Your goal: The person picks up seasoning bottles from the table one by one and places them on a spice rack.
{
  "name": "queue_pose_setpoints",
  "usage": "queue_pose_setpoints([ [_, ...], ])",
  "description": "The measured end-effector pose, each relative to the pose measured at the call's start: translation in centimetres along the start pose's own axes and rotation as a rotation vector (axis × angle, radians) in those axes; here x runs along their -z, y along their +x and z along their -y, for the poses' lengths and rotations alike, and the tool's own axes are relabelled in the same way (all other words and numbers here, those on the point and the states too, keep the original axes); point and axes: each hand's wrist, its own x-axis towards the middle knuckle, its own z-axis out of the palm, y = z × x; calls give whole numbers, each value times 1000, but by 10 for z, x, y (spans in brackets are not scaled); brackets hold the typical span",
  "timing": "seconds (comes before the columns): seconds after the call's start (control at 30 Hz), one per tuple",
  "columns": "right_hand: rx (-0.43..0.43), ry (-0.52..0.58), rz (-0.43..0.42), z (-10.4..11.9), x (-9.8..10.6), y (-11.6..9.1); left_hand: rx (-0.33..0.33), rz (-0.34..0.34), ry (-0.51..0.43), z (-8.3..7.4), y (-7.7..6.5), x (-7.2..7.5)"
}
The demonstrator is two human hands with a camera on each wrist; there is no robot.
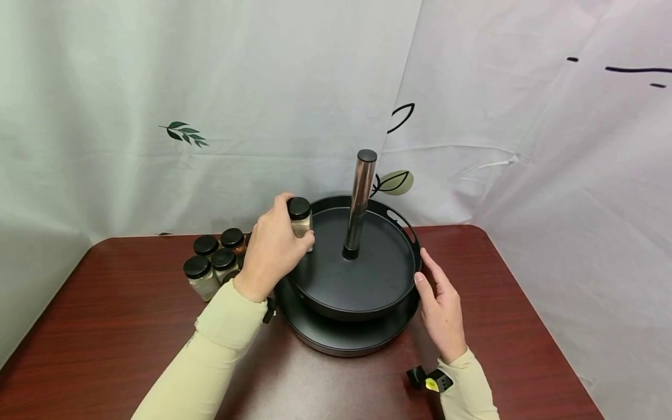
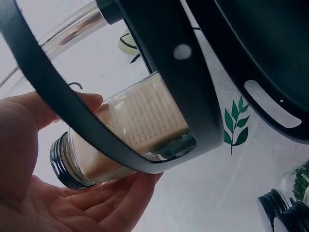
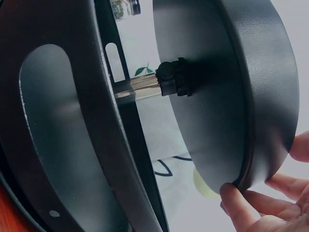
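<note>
My left hand (image 1: 278, 242) grips a square glass spice jar (image 1: 300, 214) with a black lid and beige powder. The left wrist view shows the jar (image 2: 140, 121) behind the slotted rim of the upper tray, so it is inside the rim. Whether its base touches the tray floor is hidden. The upper tray (image 1: 378, 271) belongs to a black two-tier round rack with a shiny central pole (image 1: 360, 201). Nearly straight fingers of my right hand (image 1: 443, 315) touch that tray's right rim (image 3: 270, 96). Below it sits the wider lower tray (image 1: 341, 344).
Several more black-lidded spice jars (image 1: 197, 267) stand together on the reddish-brown table (image 1: 105, 326), left of the rack and partly behind my left hand. A pale curtain (image 1: 236, 76) with printed leaves hangs directly behind the table.
</note>
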Motion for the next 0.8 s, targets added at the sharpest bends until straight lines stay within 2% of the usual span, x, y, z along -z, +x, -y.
queue_pose_setpoints([
  [0.27,7,8,8,0,1,2,16,105,34,5,-2,6],
  [0.37,-7,1,15,0,1,2,24,125,32,8,-3,9],
  [0.5,1,-3,18,-1,2,3,35,122,5,11,-6,13],
  [0.8,107,-1,20,-1,1,5,69,74,-21,27,-17,27],
])
